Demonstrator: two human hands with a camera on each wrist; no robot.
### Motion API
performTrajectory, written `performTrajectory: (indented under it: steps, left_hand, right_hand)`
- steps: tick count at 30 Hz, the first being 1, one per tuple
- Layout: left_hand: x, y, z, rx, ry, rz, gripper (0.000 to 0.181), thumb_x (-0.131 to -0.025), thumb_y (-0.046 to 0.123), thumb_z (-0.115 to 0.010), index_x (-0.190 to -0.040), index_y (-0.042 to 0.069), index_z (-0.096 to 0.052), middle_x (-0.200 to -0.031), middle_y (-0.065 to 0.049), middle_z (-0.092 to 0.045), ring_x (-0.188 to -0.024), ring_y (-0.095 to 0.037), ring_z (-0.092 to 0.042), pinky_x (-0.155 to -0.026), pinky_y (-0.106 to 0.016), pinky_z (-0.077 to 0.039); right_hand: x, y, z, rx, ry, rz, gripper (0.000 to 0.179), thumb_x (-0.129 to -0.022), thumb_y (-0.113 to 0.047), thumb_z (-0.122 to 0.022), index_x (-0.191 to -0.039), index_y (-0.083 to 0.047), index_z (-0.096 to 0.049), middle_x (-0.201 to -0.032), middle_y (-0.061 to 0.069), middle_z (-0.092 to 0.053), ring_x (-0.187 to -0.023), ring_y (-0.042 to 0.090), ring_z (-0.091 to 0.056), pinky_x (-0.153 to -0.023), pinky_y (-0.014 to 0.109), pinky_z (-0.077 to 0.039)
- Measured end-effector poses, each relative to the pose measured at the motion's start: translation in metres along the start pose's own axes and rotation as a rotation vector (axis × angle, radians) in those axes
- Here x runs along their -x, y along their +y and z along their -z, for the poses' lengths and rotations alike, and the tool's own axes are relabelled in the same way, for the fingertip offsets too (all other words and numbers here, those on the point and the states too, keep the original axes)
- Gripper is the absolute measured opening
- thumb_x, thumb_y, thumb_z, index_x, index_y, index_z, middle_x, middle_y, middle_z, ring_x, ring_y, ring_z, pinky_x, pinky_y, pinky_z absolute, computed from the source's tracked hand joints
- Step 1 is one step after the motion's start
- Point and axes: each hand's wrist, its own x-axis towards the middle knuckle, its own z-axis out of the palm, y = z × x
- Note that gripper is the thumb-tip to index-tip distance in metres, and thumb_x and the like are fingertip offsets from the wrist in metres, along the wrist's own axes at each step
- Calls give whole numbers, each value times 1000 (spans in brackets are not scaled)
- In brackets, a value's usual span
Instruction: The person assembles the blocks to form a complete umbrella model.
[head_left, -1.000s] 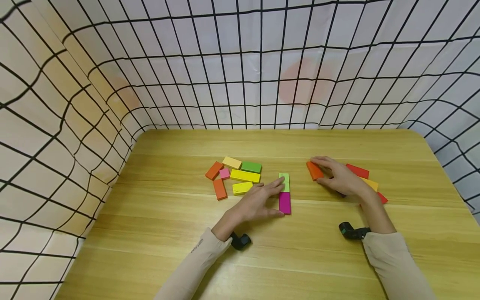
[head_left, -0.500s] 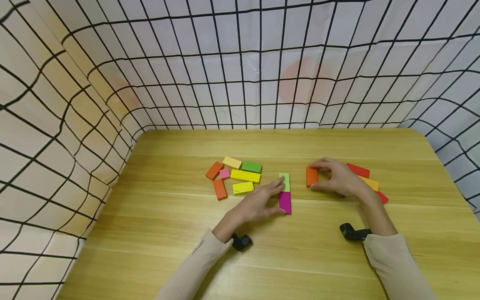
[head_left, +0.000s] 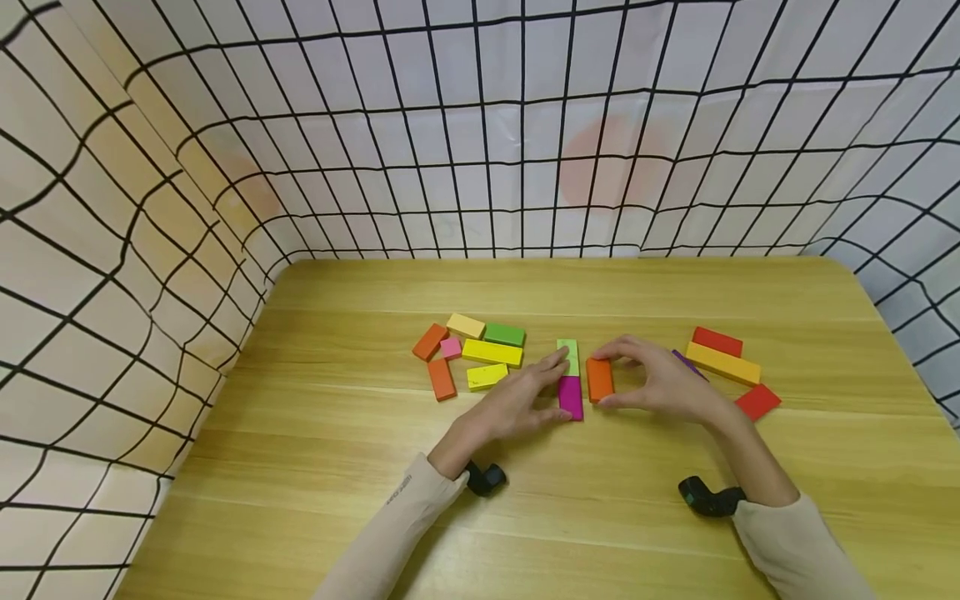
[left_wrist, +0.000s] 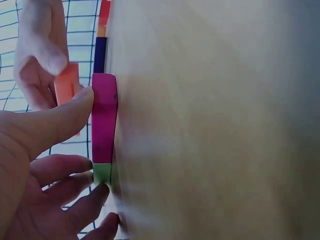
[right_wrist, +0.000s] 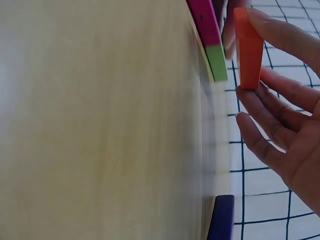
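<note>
In the head view my left hand [head_left: 510,402] spans a magenta block [head_left: 571,398] and a light green block [head_left: 572,358] set end to end. Its thumb touches the magenta block's near end, and its fingers lie at the green one. My right hand [head_left: 660,382] pinches an orange block [head_left: 600,381] between thumb and fingers, just right of that pair and apart from it. The right wrist view shows this orange block [right_wrist: 249,50] raised off the table. Behind the right hand lies a purple block [head_left: 688,364], partly covered by it.
To the left lie several loose blocks, among them a long yellow block [head_left: 491,352], a green block [head_left: 504,335] and a pink cube [head_left: 451,347]. On the right are a long amber block [head_left: 723,364] and two red blocks, one nearer [head_left: 758,402]. Gridded cloth [head_left: 480,167] surrounds the wooden table [head_left: 300,467].
My right hand has turned the orange block straighter and carried it left, close to the pair. The purple block has come into view. The left hand and its pair have shifted slightly away.
</note>
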Motion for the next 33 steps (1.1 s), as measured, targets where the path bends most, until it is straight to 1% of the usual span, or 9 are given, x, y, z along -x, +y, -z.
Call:
performTrajectory:
  steps: [4,9,12,16,19,23,27,29,33]
  left_hand:
    - [-3,-2,2,7,4,9,74,-98,34,-72,-158,5,-39,-173,-3,-22,-156,-24,-35,-126,-42,-34]
    - [-8,-5,5,20,-1,10,74,-99,32,-71,-159,3,-38,-174,-5,-21,-157,-25,-32,-127,-40,-33]
    - [-10,-6,6,19,-2,6,74,-99,32,-70,-159,3,-37,-174,-5,-20,-157,-25,-32,-127,-40,-32]
    - [-13,-8,6,20,-7,2,75,-99,32,-70,-159,3,-36,-174,-5,-20,-157,-24,-31,-127,-39,-32]
    - [-14,-8,6,22,-10,0,74,-100,30,-70,-159,3,-36,-174,-5,-20,-157,-24,-32,-127,-38,-32]
    - [-14,-7,6,29,-14,3,73,-100,27,-70,-159,3,-36,-174,-5,-19,-157,-25,-32,-127,-38,-32]
    - [-13,-6,6,32,-17,16,72,-101,28,-69,-160,4,-35,-174,-4,-18,-157,-25,-31,-128,-38,-31]
    - [-13,-6,6,32,-19,20,72,-101,28,-69,-160,4,-35,-174,-3,-18,-157,-24,-31,-128,-38,-31]
    - [-12,-7,6,35,-23,15,72,-101,29,-68,-160,4,-34,-174,-3,-17,-157,-25,-31,-128,-38,-31]
  right_hand:
    - [7,-6,-7,-17,-6,13,58,-80,-28,-91,-131,-14,-65,-133,7,-63,-119,35,-65,-101,60,-54]
    - [12,-8,-14,-83,-68,16,59,-80,-32,-91,-131,-17,-66,-132,3,-62,-122,33,-65,-104,60,-53]
    - [12,-9,-18,-102,-89,27,60,-79,-35,-91,-130,-17,-66,-129,1,-63,-121,32,-67,-104,59,-53]
    - [11,-10,-21,-54,-96,38,60,-77,-42,-92,-127,-21,-67,-127,-3,-65,-118,25,-67,-103,54,-55]
    - [12,-11,-22,-33,-114,42,60,-76,-44,-92,-127,-22,-67,-128,-4,-64,-118,22,-65,-102,49,-56]
    - [13,-12,-23,-20,-142,55,59,-76,-41,-92,-127,-22,-67,-127,-6,-63,-115,19,-61,-101,44,-54]
    - [14,-12,-23,4,-180,45,58,-78,-40,-91,-128,-21,-67,-124,-5,-64,-112,18,-60,-98,38,-53]
    - [14,-13,-23,13,-193,35,59,-79,-39,-90,-128,-17,-65,-125,-2,-64,-112,20,-60,-97,37,-54]
    - [14,-15,-23,17,-205,26,61,-81,-40,-89,-129,-13,-62,-128,3,-64,-115,23,-61,-100,42,-54]
